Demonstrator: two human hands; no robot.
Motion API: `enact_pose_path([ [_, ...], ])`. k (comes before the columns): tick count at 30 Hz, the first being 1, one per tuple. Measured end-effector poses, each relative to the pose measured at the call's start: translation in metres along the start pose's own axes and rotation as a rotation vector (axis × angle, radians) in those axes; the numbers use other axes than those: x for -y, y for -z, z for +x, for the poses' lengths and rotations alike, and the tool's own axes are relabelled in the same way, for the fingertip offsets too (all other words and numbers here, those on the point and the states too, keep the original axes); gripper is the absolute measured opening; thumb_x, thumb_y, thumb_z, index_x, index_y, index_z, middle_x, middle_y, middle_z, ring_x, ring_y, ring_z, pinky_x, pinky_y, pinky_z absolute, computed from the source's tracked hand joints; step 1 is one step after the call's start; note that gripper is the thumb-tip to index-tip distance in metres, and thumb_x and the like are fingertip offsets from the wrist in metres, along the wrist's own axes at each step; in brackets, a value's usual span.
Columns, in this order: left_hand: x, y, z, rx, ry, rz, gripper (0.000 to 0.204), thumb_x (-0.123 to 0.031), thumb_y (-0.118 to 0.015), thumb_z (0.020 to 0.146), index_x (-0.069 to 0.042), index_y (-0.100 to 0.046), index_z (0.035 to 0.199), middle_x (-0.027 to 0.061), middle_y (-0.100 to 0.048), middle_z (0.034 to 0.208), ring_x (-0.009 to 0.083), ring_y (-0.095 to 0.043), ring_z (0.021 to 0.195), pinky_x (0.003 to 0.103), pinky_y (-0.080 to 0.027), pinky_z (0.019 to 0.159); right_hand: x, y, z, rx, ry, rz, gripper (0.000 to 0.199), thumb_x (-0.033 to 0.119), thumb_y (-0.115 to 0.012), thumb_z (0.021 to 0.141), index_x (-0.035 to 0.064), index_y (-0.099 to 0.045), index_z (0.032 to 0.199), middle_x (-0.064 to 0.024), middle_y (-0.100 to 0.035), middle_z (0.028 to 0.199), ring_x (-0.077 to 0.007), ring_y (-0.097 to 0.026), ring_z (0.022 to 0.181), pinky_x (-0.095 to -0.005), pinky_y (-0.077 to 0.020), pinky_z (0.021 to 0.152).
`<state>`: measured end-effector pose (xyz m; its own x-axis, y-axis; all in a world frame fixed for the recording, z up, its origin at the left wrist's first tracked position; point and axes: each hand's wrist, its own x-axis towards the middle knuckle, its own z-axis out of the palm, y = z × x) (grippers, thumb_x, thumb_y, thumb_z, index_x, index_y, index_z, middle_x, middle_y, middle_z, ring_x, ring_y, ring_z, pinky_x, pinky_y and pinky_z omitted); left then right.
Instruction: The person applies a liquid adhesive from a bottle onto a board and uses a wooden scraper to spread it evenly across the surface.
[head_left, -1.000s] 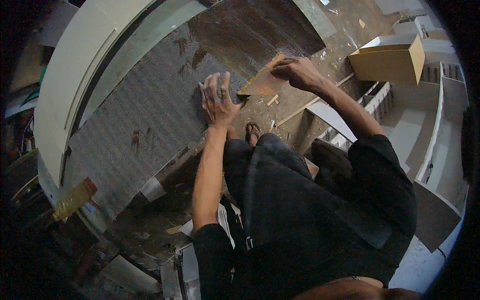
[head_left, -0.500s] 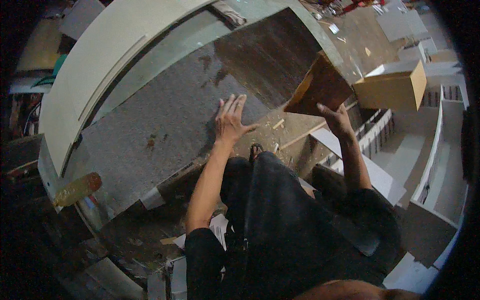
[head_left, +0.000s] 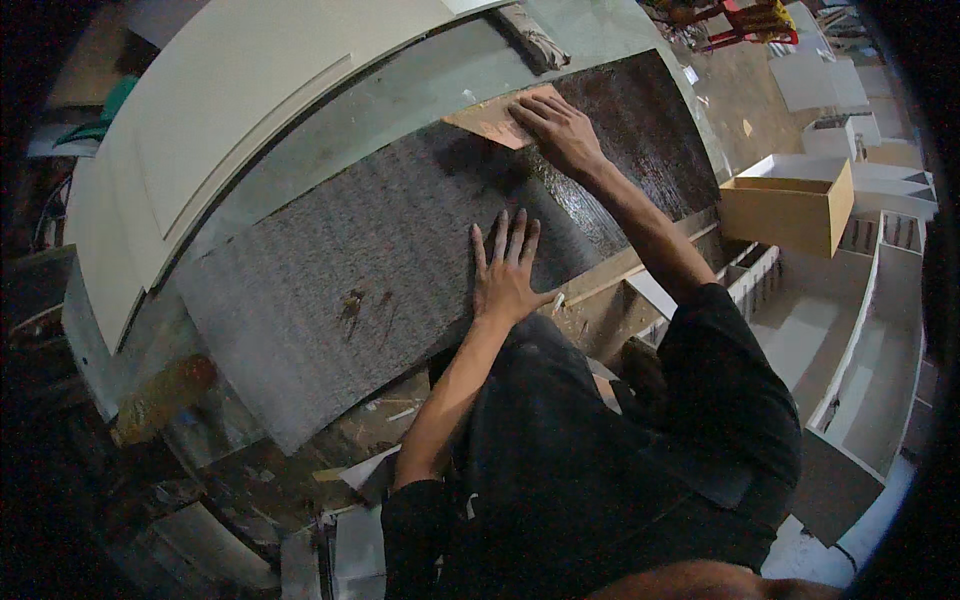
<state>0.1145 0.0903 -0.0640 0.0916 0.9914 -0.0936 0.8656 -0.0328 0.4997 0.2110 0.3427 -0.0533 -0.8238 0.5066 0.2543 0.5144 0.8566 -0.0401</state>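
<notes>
A large grey sheet (head_left: 330, 270) lies across the work table (head_left: 400, 95). Its right part bears a dark, shiny wet coating (head_left: 645, 115). Spread flat on the sheet near its front edge is my left hand (head_left: 505, 285), fingers apart and holding nothing. Farther off, my right hand (head_left: 560, 130) grips a thin tan flat piece, like a scraper board (head_left: 488, 118), pressed down at the far edge where coated and dry areas meet. Its underside is hidden. Brown smudges (head_left: 352, 308) mark the dry part of the sheet.
A long cream panel (head_left: 240, 110) curves along the far left, with a folded cloth (head_left: 535, 40) near its end. At right stand an open wooden box (head_left: 790, 205) and white cabinet frames (head_left: 860, 330). A yellowish cylindrical container (head_left: 165, 400) is at the left corner.
My right hand has swung the flat piece from the sheet's right side leftward onto its far edge. My left hand has shifted slightly right. The view has also shifted.
</notes>
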Motion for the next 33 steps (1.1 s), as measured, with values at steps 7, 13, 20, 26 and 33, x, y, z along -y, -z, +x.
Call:
enact_pose_path([
  [7,0.003,-0.005,-0.001,-0.009,-0.020,-0.027,0.120,-0.072,-0.072,0.065,-0.014,-0.024,0.159,0.0111,-0.018,0.166,0.0342,-0.012,0.154,0.067,0.001,0.119,0.001,-0.021,0.004,0.041,0.035,-0.058,0.057,0.017,-0.058,0.087,0.0151,-0.049,0.143,-0.0079,-0.056,0.141,-0.0270,-0.052,0.131,-0.0436,-0.0403,0.111],
  [13,0.006,-0.019,-0.001,-0.092,-0.040,-0.085,0.120,-0.070,-0.073,0.065,-0.011,-0.026,0.158,0.0125,-0.020,0.166,0.0332,-0.014,0.153,0.063,-0.004,0.121,0.048,0.001,-0.046,0.228,0.100,-0.056,0.057,0.022,-0.059,0.087,0.0163,-0.052,0.143,-0.0112,-0.056,0.141,-0.0297,-0.052,0.133,-0.0464,-0.0330,0.118],
  [20,0.006,-0.014,0.000,-0.085,-0.067,-0.039,0.118,-0.070,-0.074,0.065,-0.008,-0.030,0.156,0.0141,-0.024,0.164,0.0346,-0.016,0.153,0.060,-0.006,0.123,0.000,0.011,-0.022,0.031,-0.091,0.087,0.046,0.017,-0.055,0.086,0.0204,-0.062,0.131,-0.0052,-0.062,0.134,-0.0280,-0.059,0.122,-0.0398,-0.0514,0.100],
  [26,0.009,-0.015,-0.001,-0.120,-0.086,-0.106,0.118,-0.066,-0.078,0.062,-0.005,-0.035,0.154,0.0156,-0.027,0.162,0.0362,-0.017,0.152,0.060,-0.006,0.122,-0.027,-0.013,0.009,0.072,-0.187,-0.054,0.042,0.016,-0.055,0.087,0.0229,-0.064,0.128,0.0007,-0.064,0.131,-0.0291,-0.064,0.113,-0.0385,-0.0556,0.092],
  [33,0.008,-0.021,-0.004,-0.200,-0.124,-0.142,0.109,-0.065,-0.077,0.063,-0.003,-0.046,0.147,0.0170,-0.037,0.157,0.0367,-0.028,0.148,0.062,-0.011,0.121,-0.027,-0.026,-0.010,0.179,-0.078,-0.038,0.036,0.012,-0.054,0.090,0.0167,-0.067,0.123,-0.0069,-0.065,0.130,-0.0299,-0.064,0.112,-0.0393,-0.0583,0.086],
])
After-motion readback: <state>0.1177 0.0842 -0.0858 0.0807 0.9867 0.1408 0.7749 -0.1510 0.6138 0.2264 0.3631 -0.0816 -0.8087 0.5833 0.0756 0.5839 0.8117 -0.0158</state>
